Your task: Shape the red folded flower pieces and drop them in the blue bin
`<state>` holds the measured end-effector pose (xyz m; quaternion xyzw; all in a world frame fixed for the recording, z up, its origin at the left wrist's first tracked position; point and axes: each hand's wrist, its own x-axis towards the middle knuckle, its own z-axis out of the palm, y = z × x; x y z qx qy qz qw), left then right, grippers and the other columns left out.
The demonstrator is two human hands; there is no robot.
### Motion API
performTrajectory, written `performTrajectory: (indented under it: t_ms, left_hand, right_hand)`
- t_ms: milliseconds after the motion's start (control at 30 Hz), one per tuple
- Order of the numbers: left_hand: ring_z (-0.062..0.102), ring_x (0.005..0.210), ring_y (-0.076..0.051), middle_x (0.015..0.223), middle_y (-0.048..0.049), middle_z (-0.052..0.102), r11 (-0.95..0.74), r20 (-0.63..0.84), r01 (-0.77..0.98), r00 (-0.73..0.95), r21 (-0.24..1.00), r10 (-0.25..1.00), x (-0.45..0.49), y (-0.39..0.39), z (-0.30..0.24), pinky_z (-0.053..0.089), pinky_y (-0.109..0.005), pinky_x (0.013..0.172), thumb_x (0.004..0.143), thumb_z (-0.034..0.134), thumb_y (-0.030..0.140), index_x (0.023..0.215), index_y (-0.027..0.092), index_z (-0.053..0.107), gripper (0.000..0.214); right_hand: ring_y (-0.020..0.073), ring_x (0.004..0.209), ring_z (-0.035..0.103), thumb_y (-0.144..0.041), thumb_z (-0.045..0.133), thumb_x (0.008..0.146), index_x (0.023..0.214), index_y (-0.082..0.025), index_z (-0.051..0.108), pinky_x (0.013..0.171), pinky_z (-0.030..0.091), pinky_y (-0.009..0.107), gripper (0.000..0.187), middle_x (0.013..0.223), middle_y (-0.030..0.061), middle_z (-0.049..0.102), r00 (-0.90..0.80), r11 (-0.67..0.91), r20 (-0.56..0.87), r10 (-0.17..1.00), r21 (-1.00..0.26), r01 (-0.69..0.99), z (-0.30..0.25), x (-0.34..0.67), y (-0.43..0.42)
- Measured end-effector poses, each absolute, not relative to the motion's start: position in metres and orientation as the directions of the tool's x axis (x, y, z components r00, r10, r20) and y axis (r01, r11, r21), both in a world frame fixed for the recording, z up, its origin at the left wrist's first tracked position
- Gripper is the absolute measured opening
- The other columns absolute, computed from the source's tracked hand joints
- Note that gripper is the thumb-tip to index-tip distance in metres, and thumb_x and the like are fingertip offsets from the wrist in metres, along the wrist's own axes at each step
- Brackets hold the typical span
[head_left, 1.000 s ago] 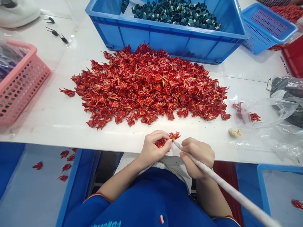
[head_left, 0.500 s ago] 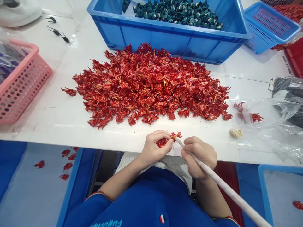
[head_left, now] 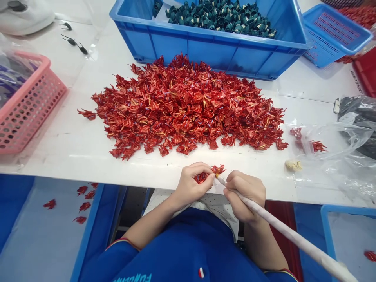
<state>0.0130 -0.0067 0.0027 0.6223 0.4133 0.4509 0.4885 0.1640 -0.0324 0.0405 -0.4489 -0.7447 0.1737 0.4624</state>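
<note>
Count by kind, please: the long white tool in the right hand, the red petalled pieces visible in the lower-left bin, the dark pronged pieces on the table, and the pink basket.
Long white tool in right hand: 1
Red petalled pieces in lower-left bin: 6
Dark pronged pieces: 3
Pink basket: 1
Total: 11

One head view, close above the near shirt (head_left: 164, 252), faces forward and down toward the far crate (head_left: 217, 51).
</note>
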Motion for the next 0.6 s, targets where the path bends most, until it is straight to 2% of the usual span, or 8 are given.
performTrajectory:
  t_ms: [300,433,500,600]
  left_hand:
    - [0.068,0.068,-0.015,0.069,-0.0043,0.07,-0.153,0.131,0.067,0.261,0.986,0.956,0.013,-0.007,0.003,0.055,-0.025,0.063,0.081,0.061,0.014,0.066,0.017,0.065,0.016]
    - [0.068,0.069,-0.017,0.069,-0.0048,0.07,-0.113,0.09,0.068,0.275,0.991,0.957,0.013,-0.007,0.004,0.056,-0.027,0.064,0.082,0.061,0.017,0.066,0.017,0.065,0.016]
    - [0.068,0.071,-0.018,0.071,-0.0057,0.07,-0.08,0.063,0.053,0.276,0.995,0.959,0.013,-0.008,0.004,0.057,-0.028,0.063,0.082,0.061,0.018,0.068,0.017,0.066,0.016]
    - [0.068,0.069,-0.017,0.075,-0.0072,0.07,-0.032,0.026,0.018,0.269,0.999,0.963,0.013,-0.008,0.003,0.057,-0.026,0.058,0.082,0.063,0.021,0.069,0.016,0.068,0.014]
  right_hand:
    - [0.0091,0.05,0.044,-0.002,0.053,0.076,0.065,-0.021,0.046,0.044,0.033,0.022,0.023,0.063,-0.0024,0.05,-0.131,0.507,0.52,0.844,-0.692,0.514,0.042,0.165,-0.032]
    - [0.009,0.044,0.04,-0.004,0.05,0.074,0.06,-0.021,0.044,0.041,0.03,0.023,0.023,0.055,-0.0044,0.043,-0.18,0.467,0.435,0.882,-0.761,0.449,0.045,0.168,-0.036]
    - [0.0098,0.044,0.043,-0.006,0.052,0.075,0.062,-0.02,0.049,0.042,0.031,0.024,0.019,0.055,-0.0037,0.046,-0.114,0.436,0.428,0.896,-0.806,0.4,0.044,0.17,-0.039]
    - [0.0119,0.049,0.049,-0.013,0.059,0.077,0.072,-0.02,0.059,0.044,0.036,0.025,0.009,0.061,-0.0018,0.054,0.086,0.375,0.424,0.902,-0.866,0.331,0.039,0.171,-0.044]
